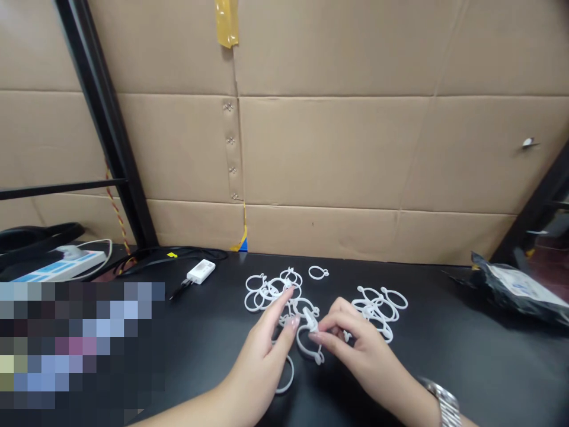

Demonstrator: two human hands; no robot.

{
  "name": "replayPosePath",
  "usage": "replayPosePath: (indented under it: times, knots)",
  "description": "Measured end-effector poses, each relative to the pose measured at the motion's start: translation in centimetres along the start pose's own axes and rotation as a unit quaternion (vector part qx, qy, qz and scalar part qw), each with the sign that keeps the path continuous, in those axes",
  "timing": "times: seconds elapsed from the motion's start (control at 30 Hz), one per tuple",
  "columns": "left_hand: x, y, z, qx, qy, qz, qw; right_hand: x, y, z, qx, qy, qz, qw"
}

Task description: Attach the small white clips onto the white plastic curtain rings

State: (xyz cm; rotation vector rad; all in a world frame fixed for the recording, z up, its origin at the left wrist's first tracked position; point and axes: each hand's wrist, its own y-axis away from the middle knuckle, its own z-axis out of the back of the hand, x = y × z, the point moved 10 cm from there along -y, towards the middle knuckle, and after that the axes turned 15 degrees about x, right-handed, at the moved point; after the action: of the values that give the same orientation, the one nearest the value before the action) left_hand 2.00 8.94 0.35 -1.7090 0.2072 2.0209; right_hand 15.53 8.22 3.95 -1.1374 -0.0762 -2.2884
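Between thumb and fingers, my right hand [355, 338] pinches a white plastic curtain ring [306, 350] at the small white clip [310, 320] on its top. Close by on the left, my left hand [267, 344] has its thumb and index finger stretched out and apart. The thumb tip is next to the clip; whether it touches cannot be told. Another ring [291, 379] shows partly from behind the left hand, which hides the rest and its own lower fingers. Beyond the left fingertips lies a pile of similar rings [255, 301] on the black table [195, 338].
A second group of white rings [395, 298] lies beyond my right hand, and a single ring [318, 273] near the back. A white adapter [201, 271] and a power strip [84, 264] are at left. At right lies a black plastic package [511, 290]. Cardboard [329, 148] walls the back.
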Motion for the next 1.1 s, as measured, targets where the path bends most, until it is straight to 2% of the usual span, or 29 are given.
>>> replayPosePath:
  times: [0.13, 0.23, 0.33, 0.43, 0.53, 0.67, 0.87, 1.1]
  knots:
    - [-1.2, 0.3, -0.7, 0.030, -0.067, -0.051, 0.996, -1.1, 0.2, 0.5, -0.019, -0.174, -0.032, 0.984]
    - [-1.7, 0.4, -1.4, 0.055, -0.123, -0.047, 0.990, -1.2, 0.2, -0.3, -0.005, -0.277, -0.044, 0.960]
    - [-1.7, 0.2, -2.1, 0.081, -0.130, -0.030, 0.988, -0.9, 0.2, -1.4, 0.011, -0.341, -0.045, 0.939]
    - [-2.0, 0.1, -2.1, 0.077, -0.132, -0.039, 0.987, -0.6, 0.1, -2.4, 0.027, -0.362, -0.036, 0.931]
    - [-2.4, 0.2, -1.8, 0.059, -0.174, -0.054, 0.982, -0.2, 0.1, -2.3, 0.015, -0.345, -0.013, 0.939]
    - [-3.0, 0.7, -1.9, 0.055, -0.236, -0.087, 0.966, 0.1, 0.4, -1.7, -0.013, -0.267, 0.001, 0.964]
    - [-3.6, 1.4, -2.3, 0.054, -0.304, -0.157, 0.938, 1.0, 0.7, -2.0, -0.011, -0.191, 0.022, 0.981]
    - [-3.7, 1.3, -2.3, 0.054, -0.303, -0.138, 0.942, 1.7, 1.7, -0.2, -0.049, -0.025, 0.032, 0.998]
